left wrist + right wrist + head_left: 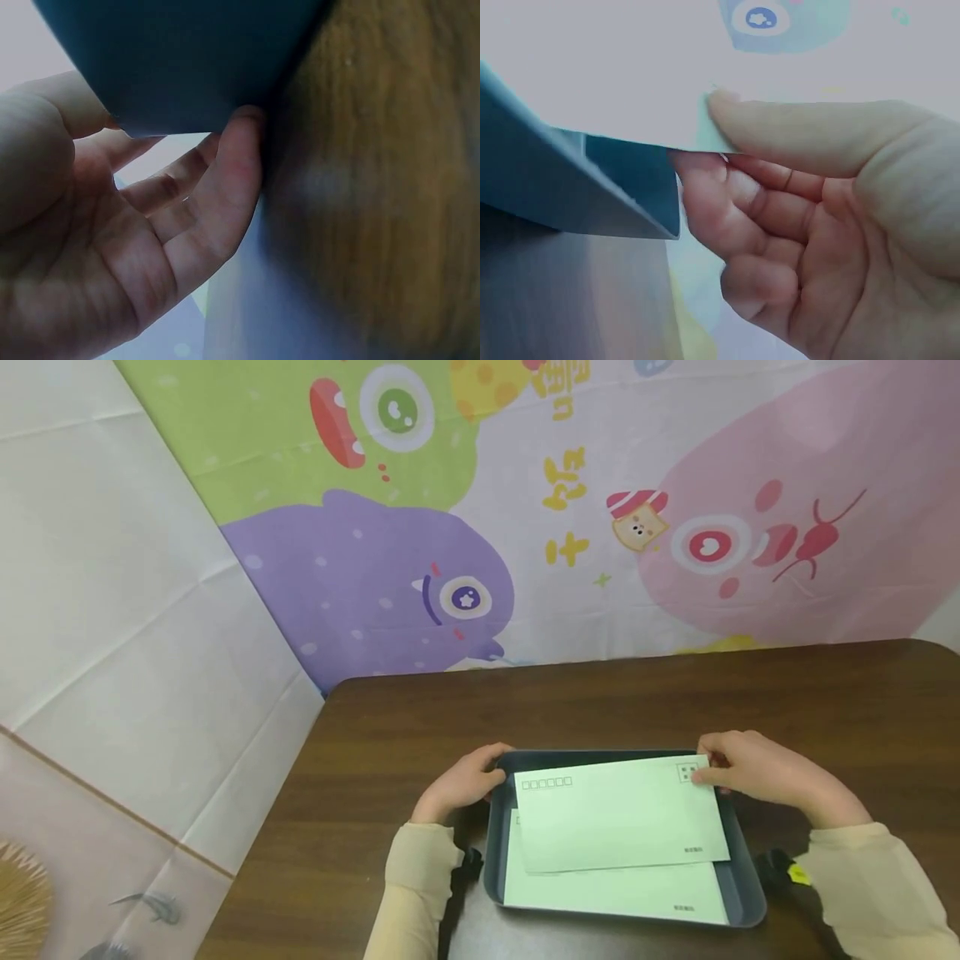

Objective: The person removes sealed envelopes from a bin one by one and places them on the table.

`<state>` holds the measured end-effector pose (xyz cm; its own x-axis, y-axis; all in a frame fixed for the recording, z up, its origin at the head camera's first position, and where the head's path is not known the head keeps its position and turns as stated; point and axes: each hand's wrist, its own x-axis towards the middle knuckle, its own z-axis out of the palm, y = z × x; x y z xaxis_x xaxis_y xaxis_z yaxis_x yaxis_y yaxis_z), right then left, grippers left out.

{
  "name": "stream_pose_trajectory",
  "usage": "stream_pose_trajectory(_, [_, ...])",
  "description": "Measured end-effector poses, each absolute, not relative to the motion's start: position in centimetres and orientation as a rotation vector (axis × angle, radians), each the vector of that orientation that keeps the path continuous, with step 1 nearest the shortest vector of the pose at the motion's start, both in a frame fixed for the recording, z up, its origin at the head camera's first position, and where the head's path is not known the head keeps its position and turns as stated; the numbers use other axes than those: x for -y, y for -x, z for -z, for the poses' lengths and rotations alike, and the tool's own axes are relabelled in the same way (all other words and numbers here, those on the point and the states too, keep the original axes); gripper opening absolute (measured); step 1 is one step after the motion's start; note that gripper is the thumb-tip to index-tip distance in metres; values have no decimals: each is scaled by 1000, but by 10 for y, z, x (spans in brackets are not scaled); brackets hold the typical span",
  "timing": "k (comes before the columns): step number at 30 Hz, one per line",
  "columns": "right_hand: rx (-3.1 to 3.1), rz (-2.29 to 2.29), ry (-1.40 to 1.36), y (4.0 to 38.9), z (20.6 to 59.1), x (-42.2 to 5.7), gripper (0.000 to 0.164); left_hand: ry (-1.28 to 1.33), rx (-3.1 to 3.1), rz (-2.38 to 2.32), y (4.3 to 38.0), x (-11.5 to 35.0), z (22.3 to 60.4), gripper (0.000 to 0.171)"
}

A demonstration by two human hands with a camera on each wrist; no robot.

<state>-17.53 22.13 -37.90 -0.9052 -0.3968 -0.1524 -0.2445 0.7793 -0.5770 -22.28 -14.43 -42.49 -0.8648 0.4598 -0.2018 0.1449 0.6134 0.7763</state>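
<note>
On the brown desk [315,827], in front of a cartoon-printed cloth [397,585], I see a shallow dark tray [742,893] with two pale green envelopes. The lower envelope [592,893] lies in the tray; the upper envelope [615,818] overlaps it, slightly askew, its far right corner lifted above the tray's rim.

The left hand [467,779] is curled round the tray's far left corner, thumb and fingers on either side of the wall. The right hand [761,770] pinches the upper envelope at its far right corner, by the small printed square, thumb on top and fingers beneath. Whether those fingers also brush the tray, I can't tell from here.

To my eye, the step in hand is handling that top envelope, with the left hand steadying the tray; whether it is being taken out or laid in, a single moment can't settle. If it is to come out, the next move calls for a firm pinch and a lift clear of the rim, leaving the lower one flat; if it is to stay, for squaring it over the other before letting go.
</note>
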Motion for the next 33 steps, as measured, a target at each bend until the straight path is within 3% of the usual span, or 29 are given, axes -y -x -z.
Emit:
stream_pose_trajectory(11, [-2634,1071,510,175,378,-221,27,-482,-2456,-1124,224,144,426,34])
stream_pose_trajectory(20, [-2573,1192,473,176,380,-221,24,-495,-2459,-1112,223,145,425,34])
stream_pose_trajectory(27, [-2604,1183,517,177,381,-220,38,-482,-2478,-1093,222,144,425,33])
stream_pose_trajectory(33, [-2574,1308,527,181,381,-222,33,-446,-2494,-1083,222,145,426,33])
